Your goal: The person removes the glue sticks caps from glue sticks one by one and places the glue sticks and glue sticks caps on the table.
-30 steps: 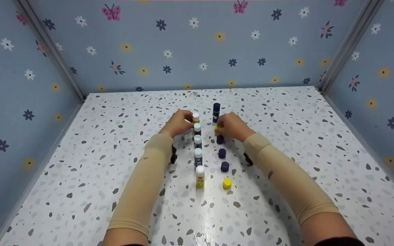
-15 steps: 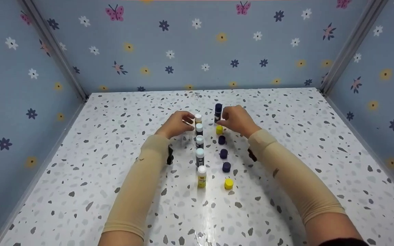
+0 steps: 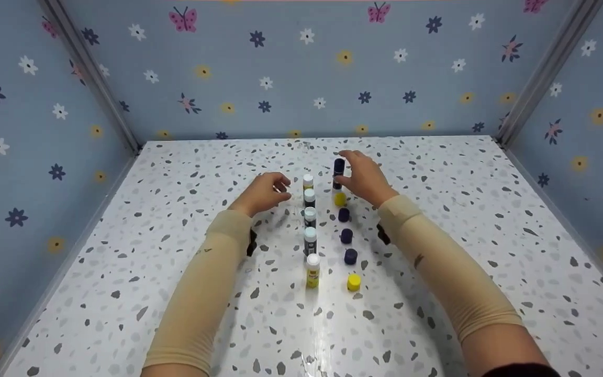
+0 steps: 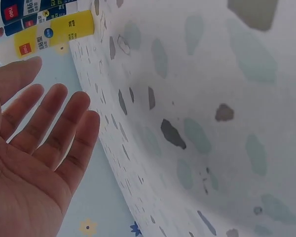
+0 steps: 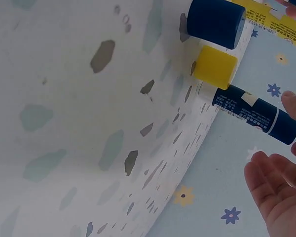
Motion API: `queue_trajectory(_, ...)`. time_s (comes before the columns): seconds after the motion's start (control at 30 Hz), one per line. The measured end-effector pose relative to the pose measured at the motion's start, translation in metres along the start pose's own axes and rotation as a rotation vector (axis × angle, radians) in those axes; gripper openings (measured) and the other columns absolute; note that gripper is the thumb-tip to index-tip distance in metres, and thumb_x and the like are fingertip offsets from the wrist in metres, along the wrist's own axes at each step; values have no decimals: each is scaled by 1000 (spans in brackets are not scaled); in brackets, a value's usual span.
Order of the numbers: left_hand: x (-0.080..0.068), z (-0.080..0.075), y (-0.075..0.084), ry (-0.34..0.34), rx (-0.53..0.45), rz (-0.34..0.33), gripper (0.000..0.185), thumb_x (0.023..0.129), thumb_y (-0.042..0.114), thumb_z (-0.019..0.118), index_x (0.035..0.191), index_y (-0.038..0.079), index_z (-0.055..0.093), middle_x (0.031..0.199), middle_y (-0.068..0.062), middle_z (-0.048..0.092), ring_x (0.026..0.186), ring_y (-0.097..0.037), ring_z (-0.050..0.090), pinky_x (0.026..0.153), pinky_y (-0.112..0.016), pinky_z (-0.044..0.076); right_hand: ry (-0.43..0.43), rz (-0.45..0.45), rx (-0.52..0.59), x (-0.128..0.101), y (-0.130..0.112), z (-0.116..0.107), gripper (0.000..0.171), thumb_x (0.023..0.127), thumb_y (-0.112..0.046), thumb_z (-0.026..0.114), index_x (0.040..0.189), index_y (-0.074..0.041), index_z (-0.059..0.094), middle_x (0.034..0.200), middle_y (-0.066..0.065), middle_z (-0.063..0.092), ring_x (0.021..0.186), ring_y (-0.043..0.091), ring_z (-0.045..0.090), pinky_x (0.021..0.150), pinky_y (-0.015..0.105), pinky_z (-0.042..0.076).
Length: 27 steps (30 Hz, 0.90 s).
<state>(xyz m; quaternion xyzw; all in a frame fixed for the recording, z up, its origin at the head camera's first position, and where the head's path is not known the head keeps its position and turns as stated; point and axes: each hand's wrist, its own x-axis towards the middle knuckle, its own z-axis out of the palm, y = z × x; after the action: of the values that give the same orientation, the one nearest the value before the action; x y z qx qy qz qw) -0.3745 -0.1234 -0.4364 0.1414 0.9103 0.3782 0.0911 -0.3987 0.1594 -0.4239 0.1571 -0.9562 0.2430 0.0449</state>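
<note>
Several uncapped glue sticks [image 3: 310,222] stand in a line running away from me, the nearest one yellow [image 3: 312,271]. To their right lies a row of loose caps: yellow caps at the near end [image 3: 354,282] and the far end [image 3: 339,199], with dark blue caps [image 3: 346,235] between them. A capped dark blue glue stick [image 3: 338,173] stands behind the caps. My right hand [image 3: 351,170] hovers beside it with its fingers [image 5: 278,197] spread, holding nothing. My left hand [image 3: 279,189] is left of the line, its palm and fingers [image 4: 49,123] open and empty.
The speckled white tabletop [image 3: 176,272] is walled on three sides by blue flowered panels [image 3: 291,68]. In the right wrist view a blue cap [image 5: 214,22] and the yellow cap [image 5: 216,66] lie beside the dark blue stick [image 5: 254,116].
My right hand set the yellow cap down at the far end of the cap row and moved on to the capped blue stick. My left hand let go of the farthest stick and drew left.
</note>
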Motion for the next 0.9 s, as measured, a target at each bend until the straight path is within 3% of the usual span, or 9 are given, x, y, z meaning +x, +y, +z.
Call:
queue_trajectory(0.2,-3,-5,-3,5,-27,3,40,107,15,66,143,-2,63,133,-22,68,116,-36,70,99,-48,61,-85,13,-14,4,0,4,76,108,-26,71,172,-15,31,174,19,39,154,43,47,128,56,38)
queue_trajectory(0.37,-4,-6,-6,2,-7,-14,40,107,16,67,143,-2,63,134,-22,69,120,-36,69,103,-49,58,-117,21,3,6,0,7,71,110,-23,67,172,-15,32,172,17,42,155,40,46,129,55,37)
queue_trajectory(0.47,-4,-6,-8,-1,-8,-24,41,106,17,67,143,-2,63,134,-21,69,118,-36,70,103,-50,58,-109,29,34,6,0,8,65,111,-21,66,168,-10,39,162,19,55,147,38,56,125,53,43)
queue_trajectory(0.67,-6,-8,-11,4,19,-35,41,107,18,66,142,-2,62,135,-22,67,120,-37,70,107,-51,56,-69,29,82,3,-1,5,49,109,-16,68,154,-2,54,134,20,72,119,34,72,102,49,59)
queue_trajectory(0.9,-12,-15,-12,114,41,-27,41,110,24,62,143,0,62,139,-21,66,131,-39,63,112,-55,51,8,-33,121,-4,-2,-1,35,107,-14,70,137,2,60,126,23,73,111,35,73,96,49,60)
